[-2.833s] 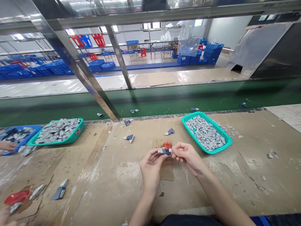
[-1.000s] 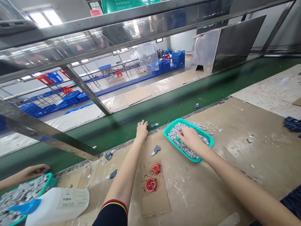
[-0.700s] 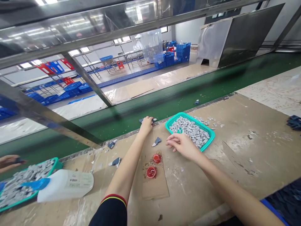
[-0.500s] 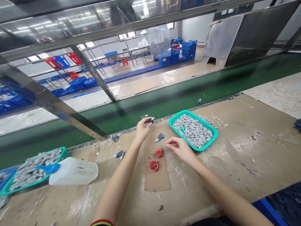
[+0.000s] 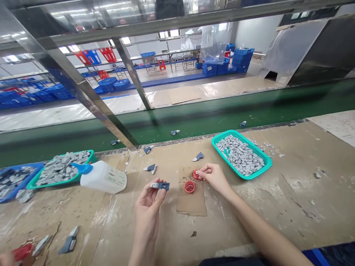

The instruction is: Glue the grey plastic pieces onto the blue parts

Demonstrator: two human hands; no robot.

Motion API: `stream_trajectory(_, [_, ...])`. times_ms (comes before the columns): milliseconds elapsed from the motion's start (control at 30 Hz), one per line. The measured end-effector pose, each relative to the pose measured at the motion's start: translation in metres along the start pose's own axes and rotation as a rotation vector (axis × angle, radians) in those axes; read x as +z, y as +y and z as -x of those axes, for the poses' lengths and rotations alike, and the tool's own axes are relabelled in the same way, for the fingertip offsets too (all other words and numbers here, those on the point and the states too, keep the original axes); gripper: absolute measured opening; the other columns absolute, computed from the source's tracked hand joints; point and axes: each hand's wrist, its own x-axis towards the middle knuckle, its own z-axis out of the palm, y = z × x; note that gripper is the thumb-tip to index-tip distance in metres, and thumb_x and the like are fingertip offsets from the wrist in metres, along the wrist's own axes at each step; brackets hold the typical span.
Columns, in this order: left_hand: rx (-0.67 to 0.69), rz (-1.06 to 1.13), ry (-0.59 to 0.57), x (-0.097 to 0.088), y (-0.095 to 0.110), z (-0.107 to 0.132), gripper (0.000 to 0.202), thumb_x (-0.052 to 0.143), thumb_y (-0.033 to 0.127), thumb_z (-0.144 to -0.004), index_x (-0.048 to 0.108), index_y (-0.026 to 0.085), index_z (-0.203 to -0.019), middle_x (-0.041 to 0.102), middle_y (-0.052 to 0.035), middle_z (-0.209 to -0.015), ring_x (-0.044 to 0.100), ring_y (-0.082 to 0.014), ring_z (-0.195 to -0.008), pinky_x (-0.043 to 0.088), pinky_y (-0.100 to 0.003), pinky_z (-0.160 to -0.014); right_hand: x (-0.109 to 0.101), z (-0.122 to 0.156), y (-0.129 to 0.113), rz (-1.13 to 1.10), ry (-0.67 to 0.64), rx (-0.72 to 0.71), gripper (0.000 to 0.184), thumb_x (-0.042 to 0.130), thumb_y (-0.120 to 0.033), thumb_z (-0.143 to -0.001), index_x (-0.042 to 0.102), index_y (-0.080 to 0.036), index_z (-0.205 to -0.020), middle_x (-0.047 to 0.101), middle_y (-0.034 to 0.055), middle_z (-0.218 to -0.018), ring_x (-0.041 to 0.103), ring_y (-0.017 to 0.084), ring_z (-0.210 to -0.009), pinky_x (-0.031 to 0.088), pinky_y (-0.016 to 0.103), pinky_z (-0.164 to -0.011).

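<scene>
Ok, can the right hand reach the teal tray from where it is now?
Probably yes: the right hand is close beside the teal tray, with nothing standing between them. Its fingers are at the red cup, but that should not block it.

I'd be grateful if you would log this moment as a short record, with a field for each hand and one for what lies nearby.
Left hand: holds a grey-and-blue plastic part
Right hand: fingertips at a red cap
Beside: second red cap on a cardboard sheet
Nearby: teal tray of grey pieces; white squeeze bottle
Other person: hand at lower left
</scene>
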Motion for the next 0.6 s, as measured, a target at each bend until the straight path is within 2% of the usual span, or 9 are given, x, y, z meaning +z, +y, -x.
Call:
stream_trajectory(100, [-0.023, 0.015, 0.102, -0.004, -0.014, 0.008, 0.034, 0.079, 0.021, -0.061, 0.066, 0.02, -0.092, 0.067, -0.003, -0.097, 0.062, -0.0146, -0.097, 0.047, -0.023, -0.089, 0.0, -0.002, 0.004, 0.034, 0.016, -0.004, 0.03, 0.071, -0.042, -0.064, 0.061, -0.014, -0.066, 0.069, 0.0089, -0.063, 0.061, 0.017, -0.055, 0.043, 0.026, -0.051])
stream_trajectory(200, [-0.046, 0.02, 0.146, 0.001, -0.022, 0.01, 0.032, 0.08, 0.022, -0.059, 0.067, 0.018, -0.088, 0.068, -0.0037, -0.095, 0.063, -0.0143, -0.095, 0.049, -0.022, -0.086, 0.001, -0.002, 0.005, 0.032, 0.019, 0.0, 0.031, 0.072, -0.043, -0.063, 0.061, -0.014, -0.065, 0.068, 0.009, -0.062, 0.06, 0.016, -0.054, 0.041, 0.025, -0.051])
stream_trajectory(367, [-0.013, -0.037, 0.074, 0.022, -0.026, 0.009, 0.029, 0.079, 0.021, -0.061, 0.068, 0.017, -0.088, 0.07, -0.0065, -0.095, 0.064, -0.0186, -0.095, 0.05, -0.028, -0.088, 0.0, 0.003, -0.003, -0.053, -0.008, 0.041, 0.033, 0.074, -0.044, -0.062, 0.061, -0.013, -0.067, 0.068, 0.008, -0.063, 0.053, 0.012, -0.05, 0.036, 0.023, -0.049])
stream_trajectory(500, [0.005, -0.052, 0.024, 0.04, -0.029, 0.01, 0.032, 0.077, 0.021, -0.062, 0.07, 0.017, -0.093, 0.071, -0.0078, -0.096, 0.065, -0.0219, -0.095, 0.051, -0.034, -0.089, -0.006, 0.016, -0.021, -0.169, -0.07, 0.057, 0.032, 0.075, -0.042, -0.065, 0.062, -0.013, -0.071, 0.067, 0.0055, -0.065, 0.048, 0.009, -0.051, 0.032, 0.021, -0.049])
stream_trajectory(600, [0.004, -0.052, 0.006, 0.051, -0.03, 0.011, 0.033, 0.078, 0.021, -0.062, 0.071, 0.017, -0.093, 0.072, -0.0083, -0.094, 0.066, -0.0226, -0.092, 0.052, -0.034, -0.087, -0.01, 0.03, -0.037, -0.224, -0.117, 0.056, 0.033, 0.075, -0.043, -0.066, 0.062, -0.014, -0.072, 0.067, 0.0045, -0.064, 0.047, 0.008, -0.051, 0.031, 0.02, -0.048])
